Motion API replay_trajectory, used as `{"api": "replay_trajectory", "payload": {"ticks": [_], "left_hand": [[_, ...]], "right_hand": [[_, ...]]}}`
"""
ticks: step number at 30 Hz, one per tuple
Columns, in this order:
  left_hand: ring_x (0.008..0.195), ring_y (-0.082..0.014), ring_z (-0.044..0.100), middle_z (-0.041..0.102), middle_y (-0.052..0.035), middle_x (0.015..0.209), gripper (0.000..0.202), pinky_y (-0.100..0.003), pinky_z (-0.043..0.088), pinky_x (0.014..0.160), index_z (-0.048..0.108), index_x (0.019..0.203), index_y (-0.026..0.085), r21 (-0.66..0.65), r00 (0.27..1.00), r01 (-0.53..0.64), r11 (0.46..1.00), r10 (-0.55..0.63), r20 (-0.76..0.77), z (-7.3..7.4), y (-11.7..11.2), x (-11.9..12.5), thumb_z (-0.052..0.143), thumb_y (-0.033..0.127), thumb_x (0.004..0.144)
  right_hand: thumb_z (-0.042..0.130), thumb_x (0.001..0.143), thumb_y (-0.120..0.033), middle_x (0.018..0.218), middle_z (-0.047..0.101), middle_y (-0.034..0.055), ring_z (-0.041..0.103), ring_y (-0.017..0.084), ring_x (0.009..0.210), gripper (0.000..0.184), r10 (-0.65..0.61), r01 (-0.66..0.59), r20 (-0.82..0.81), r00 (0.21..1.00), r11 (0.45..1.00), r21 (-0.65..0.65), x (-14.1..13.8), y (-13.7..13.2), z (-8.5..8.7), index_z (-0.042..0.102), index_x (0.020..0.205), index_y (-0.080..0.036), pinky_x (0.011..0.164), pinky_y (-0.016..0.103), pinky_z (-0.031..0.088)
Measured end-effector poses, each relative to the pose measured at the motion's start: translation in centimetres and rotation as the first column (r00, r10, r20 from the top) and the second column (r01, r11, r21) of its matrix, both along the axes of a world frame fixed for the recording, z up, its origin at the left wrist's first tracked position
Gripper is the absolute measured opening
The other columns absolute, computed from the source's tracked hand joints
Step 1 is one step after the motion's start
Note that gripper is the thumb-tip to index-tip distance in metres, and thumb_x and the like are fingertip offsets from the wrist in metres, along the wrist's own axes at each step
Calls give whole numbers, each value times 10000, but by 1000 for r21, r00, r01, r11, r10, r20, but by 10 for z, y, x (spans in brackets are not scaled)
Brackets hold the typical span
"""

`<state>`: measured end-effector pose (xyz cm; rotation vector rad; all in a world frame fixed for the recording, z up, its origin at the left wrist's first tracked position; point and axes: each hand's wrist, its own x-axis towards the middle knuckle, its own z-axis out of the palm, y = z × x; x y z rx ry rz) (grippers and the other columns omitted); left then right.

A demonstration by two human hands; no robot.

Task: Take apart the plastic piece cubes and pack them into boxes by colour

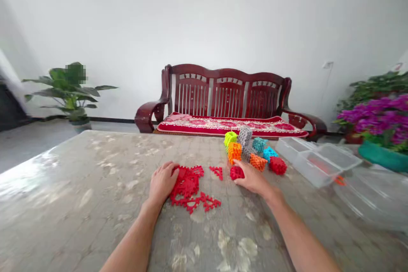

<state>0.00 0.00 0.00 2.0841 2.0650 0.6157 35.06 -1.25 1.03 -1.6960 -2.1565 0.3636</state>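
My left hand (163, 182) rests on the table at the left edge of a heap of flat red interlocking toy pieces (188, 185). Its fingers are stretched out, and the thumb touches the heap. A small red block (236, 173) built from such pieces sits between the thumb and fingers of my right hand (253, 178). One loose red triangular piece (217, 172) lies between the two hands. Just beyond my right hand stand an orange block (235, 152), a yellow-green block (230, 138), a tall grey one (245, 138) and another red block (278, 165).
The patterned table (95, 204) carries a clear plastic box (310, 165) at right, with a transparent lid or container (376, 195) nearby. Purple flowers in a teal pot (384, 157) stand far right. Behind the table is a wooden bench (226, 93); a potted plant (73, 93) is at left.
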Motion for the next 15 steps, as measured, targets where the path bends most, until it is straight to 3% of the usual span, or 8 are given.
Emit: {"api": "replay_trajectory", "payload": {"ticks": [7,12,15], "left_hand": [[1239,-254,585,609,-63,1374,348,-403,401,1094,682,1182,252,23,1000,-11,1000,11,-12,2,-1,1,424,299,953],[1255,-260,573,607,-74,1376,351,-407,399,1094,680,1193,239,20,1000,-11,1000,11,-2,1,-1,1,434,292,948],[1253,-255,574,613,-65,1368,345,-397,401,1090,687,1182,252,20,1000,-14,1000,14,-1,1,-1,1,437,291,946]], "right_hand": [[714,688,-248,1417,551,159,512,310,1298,779,19,-19,-31,999,1000,1,-3,3,-1,486,1425,-144,1096,432,377],[657,732,-240,1393,568,169,515,313,1289,675,47,-47,32,998,999,16,-5,2,-1,531,1386,-131,1106,448,364],[652,728,-227,1429,535,171,499,301,1307,715,53,-54,57,997,999,6,-3,0,4,490,1417,-121,1119,442,350]]}}
